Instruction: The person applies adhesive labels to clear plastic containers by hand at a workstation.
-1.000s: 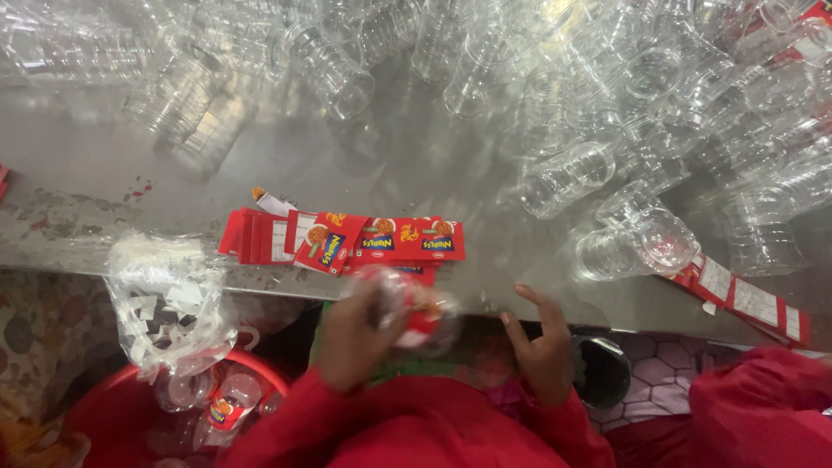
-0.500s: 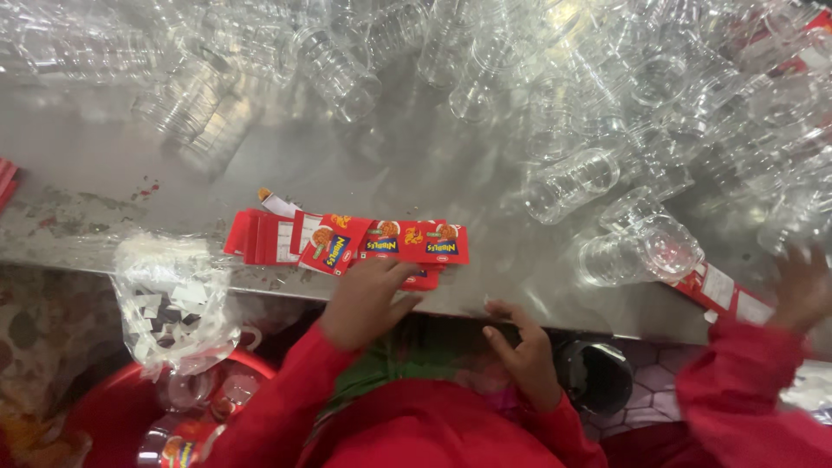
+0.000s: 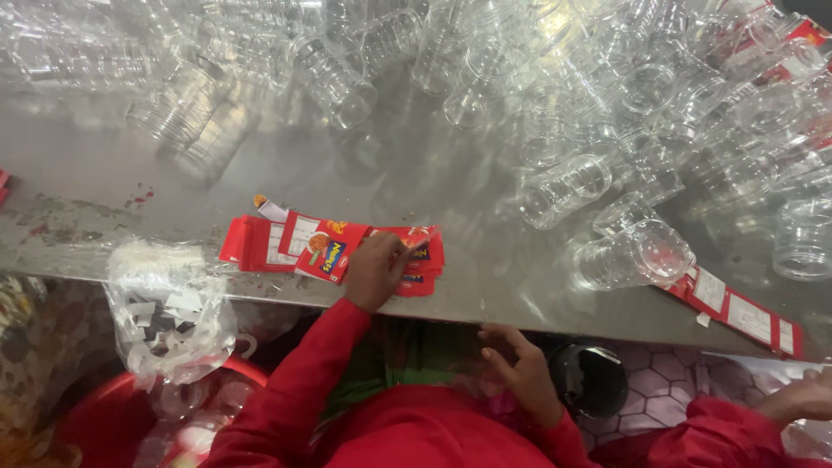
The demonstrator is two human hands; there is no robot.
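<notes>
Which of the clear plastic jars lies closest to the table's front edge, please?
The clear plastic jar lying on its side beside the strip of red labels at the right; the other jars sit farther back on the metal table.

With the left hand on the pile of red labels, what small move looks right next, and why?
Probably pinch off the top label and lift it clear. The left hand rests fingers-down on the fanned stack of red printed labels on the grey metal table, while the right hand waits below the table edge, seemingly empty, with clear plastic jars lying unlabelled beyond.
</notes>
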